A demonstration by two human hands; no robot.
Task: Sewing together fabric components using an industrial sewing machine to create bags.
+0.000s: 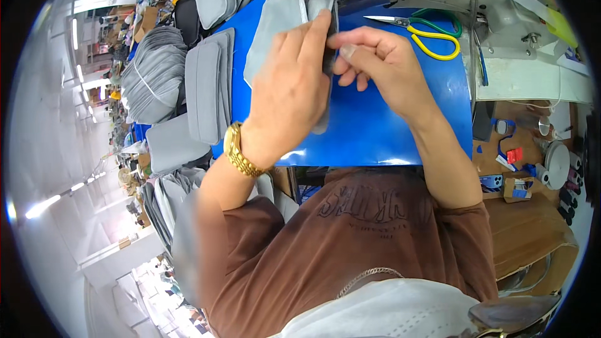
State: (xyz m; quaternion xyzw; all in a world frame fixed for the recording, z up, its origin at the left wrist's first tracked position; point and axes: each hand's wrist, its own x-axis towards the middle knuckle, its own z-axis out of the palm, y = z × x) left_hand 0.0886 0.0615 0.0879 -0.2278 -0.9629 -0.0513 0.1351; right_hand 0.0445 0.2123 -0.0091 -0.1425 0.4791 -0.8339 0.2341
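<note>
A light grey sewn fabric piece (269,31) lies on the blue tabletop, its far end close to the sewing machine (363,0). My left hand (288,81) rests flat over it, fingers stretched out together toward the machine. A dark strip and a grey edge run along the piece's right side, partly hidden under that hand. Just right of this edge is my right hand (385,66), its fingers curled and the thumb bent toward the index finger. The index fingertip reaches the dark strip; whatever the fingers pinch, if anything, is too small to make out.
Scissors (432,32) with one yellow and one green handle lie right of my right hand, blades partly apart. Stacked grey panels (210,87) and a tied grey bundle (153,75) stand at the left. A brown box (529,238) is at the lower right.
</note>
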